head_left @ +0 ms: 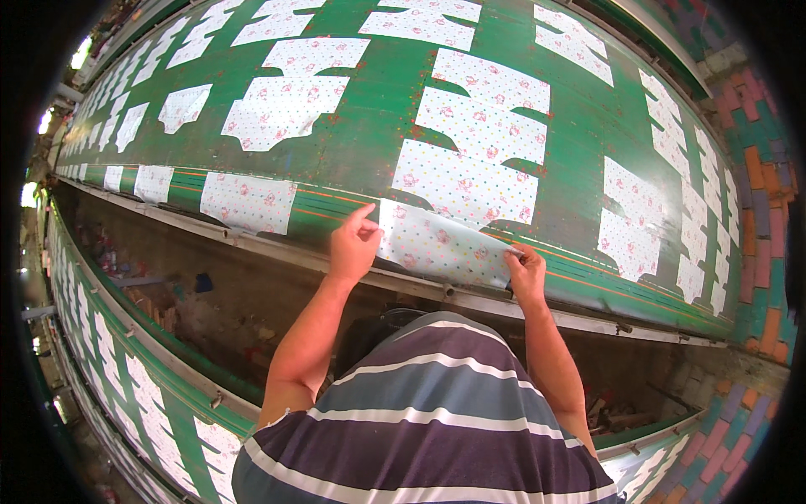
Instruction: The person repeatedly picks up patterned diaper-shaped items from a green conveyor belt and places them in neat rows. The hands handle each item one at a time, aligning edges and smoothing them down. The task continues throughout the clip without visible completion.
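Striped shirt: Your own striped shirt [428,412] is filling the foreground, with both bare forearms reaching forward past it.
Right hand: Your right hand [527,270] is pinching the right end of the held piece, the grip closed, thumb against fingers.
Left hand: Your left hand [354,245] is holding the left edge, the grip nearly closed and the index finger standing out near the upper corner; the fingers behind are hidden, so how firmly they are pressing is hard to tell.
Held piece: The white held piece [445,246], with coloured dots and pink figures, is stretching between your hands above the table's near edge.
Rail: A pale rail [449,292] is running along that edge, just below the piece.
Table: Beyond, the long green table [378,113] is carrying many matching pieces in spaced rows.
Nearest column: A column of notched pieces [478,143] is lying flat just past your hands.
Paving: Off to the right, multicoloured paving [760,277] is showing beyond the table's end.
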The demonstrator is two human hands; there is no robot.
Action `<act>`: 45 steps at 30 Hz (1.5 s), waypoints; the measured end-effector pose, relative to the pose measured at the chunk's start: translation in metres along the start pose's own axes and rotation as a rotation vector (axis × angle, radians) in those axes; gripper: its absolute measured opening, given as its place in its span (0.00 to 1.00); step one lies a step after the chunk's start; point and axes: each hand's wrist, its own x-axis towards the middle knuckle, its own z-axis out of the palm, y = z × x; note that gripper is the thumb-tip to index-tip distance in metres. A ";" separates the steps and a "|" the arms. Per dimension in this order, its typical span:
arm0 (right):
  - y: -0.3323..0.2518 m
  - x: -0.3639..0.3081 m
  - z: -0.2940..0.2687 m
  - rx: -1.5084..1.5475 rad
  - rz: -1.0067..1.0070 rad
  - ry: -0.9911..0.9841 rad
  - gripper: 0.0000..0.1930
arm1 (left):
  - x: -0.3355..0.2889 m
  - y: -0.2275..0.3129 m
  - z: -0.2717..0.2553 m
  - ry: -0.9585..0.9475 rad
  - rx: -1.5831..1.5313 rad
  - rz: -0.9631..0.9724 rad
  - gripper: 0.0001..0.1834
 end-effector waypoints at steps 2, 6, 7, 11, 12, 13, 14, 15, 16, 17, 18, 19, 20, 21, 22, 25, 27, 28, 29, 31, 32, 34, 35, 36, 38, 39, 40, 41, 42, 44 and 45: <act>0.002 -0.001 0.001 0.082 0.020 0.024 0.04 | -0.004 0.003 0.002 -0.006 -0.098 0.017 0.30; 0.006 0.001 0.004 0.223 -0.065 0.079 0.06 | 0.001 0.000 0.004 0.034 -0.051 -0.074 0.32; 0.007 0.002 0.004 0.192 -0.070 0.085 0.06 | 0.003 -0.002 0.004 0.035 -0.062 -0.094 0.32; 0.008 0.002 0.003 0.112 -0.022 0.089 0.07 | 0.009 -0.005 0.008 0.028 -0.006 -0.164 0.35; 0.007 0.003 0.003 0.082 -0.028 0.107 0.07 | 0.010 -0.005 0.008 0.018 0.039 -0.191 0.36; 0.007 0.004 0.004 0.080 -0.025 0.118 0.07 | 0.011 -0.004 0.008 0.023 0.049 -0.189 0.37; 0.006 0.004 0.005 0.093 0.013 0.126 0.07 | 0.011 -0.002 0.007 0.021 0.066 -0.204 0.38; 0.006 0.004 0.006 0.074 -0.013 0.130 0.07 | 0.011 -0.001 0.007 0.023 0.077 -0.210 0.38; 0.004 0.004 0.006 0.069 -0.007 0.131 0.08 | 0.011 0.001 0.006 0.015 0.100 -0.227 0.39; 0.003 0.005 0.006 0.069 0.050 0.138 0.08 | 0.012 0.003 0.005 0.010 0.117 -0.234 0.39; 0.002 0.005 0.007 0.059 0.002 0.139 0.08 | 0.013 0.005 0.004 0.004 0.130 -0.236 0.40; 0.000 0.006 0.007 0.055 0.006 0.145 0.09 | 0.014 0.007 0.004 -0.004 0.158 -0.246 0.41; -0.001 0.008 0.007 0.074 0.020 0.147 0.09 | 0.016 0.009 0.003 -0.010 0.182 -0.250 0.41; -0.001 0.009 0.007 0.059 0.006 0.153 0.09 | 0.017 0.010 0.003 -0.019 0.207 -0.254 0.41; -0.001 0.011 0.007 0.066 0.004 0.155 0.10 | 0.018 0.011 0.003 -0.024 0.230 -0.259 0.42; 0.000 0.014 0.007 0.049 0.012 0.151 0.09 | 0.021 0.012 0.003 -0.034 0.278 -0.260 0.43; -0.003 0.011 0.008 0.002 -0.024 0.162 0.08 | 0.020 0.010 0.002 -0.035 0.272 -0.236 0.44; -0.006 0.007 0.012 -0.039 -0.055 0.181 0.07 | 0.021 0.009 0.002 -0.030 0.278 -0.231 0.44; -0.011 0.000 0.013 -0.098 -0.007 0.209 0.06 | 0.021 0.007 0.002 -0.028 0.279 -0.218 0.45; -0.025 -0.030 0.010 -0.329 -0.202 0.159 0.03 | 0.023 0.002 0.004 -0.033 0.276 -0.199 0.46; -0.034 -0.040 0.015 -0.191 -0.374 0.064 0.05 | 0.024 -0.001 0.004 -0.042 0.259 -0.219 0.46; -0.051 -0.064 0.012 -0.335 -0.546 -0.084 0.14 | 0.025 -0.005 0.004 -0.041 0.235 -0.244 0.45; -0.058 -0.072 0.012 -0.339 -0.590 -0.119 0.15 | 0.025 -0.007 0.004 -0.037 0.253 -0.231 0.46; -0.063 -0.076 0.012 -0.334 -0.632 -0.170 0.15 | 0.025 -0.008 0.004 -0.038 0.230 -0.257 0.46; -0.068 -0.077 0.012 -0.304 -0.618 -0.164 0.16 | 0.025 -0.008 0.005 -0.041 0.254 -0.250 0.46; -0.068 -0.075 0.012 -0.283 -0.609 -0.164 0.17 | 0.025 -0.008 0.004 -0.045 0.225 -0.270 0.46; -0.066 -0.072 0.011 -0.271 -0.556 -0.121 0.17 | 0.025 -0.007 0.004 -0.042 0.252 -0.256 0.46; -0.063 -0.067 0.010 -0.254 -0.498 -0.081 0.17 | 0.025 -0.005 0.004 -0.042 0.250 -0.257 0.47; -0.059 -0.062 0.008 -0.238 -0.440 -0.040 0.17 | 0.024 -0.004 0.004 -0.045 0.218 -0.274 0.47; -0.049 -0.044 0.002 -0.236 -0.285 0.042 0.13 | 0.024 0.000 0.004 -0.045 0.222 -0.256 0.47; -0.043 -0.036 0.000 -0.210 -0.182 0.077 0.13 | 0.023 0.002 0.004 -0.046 0.178 -0.266 0.47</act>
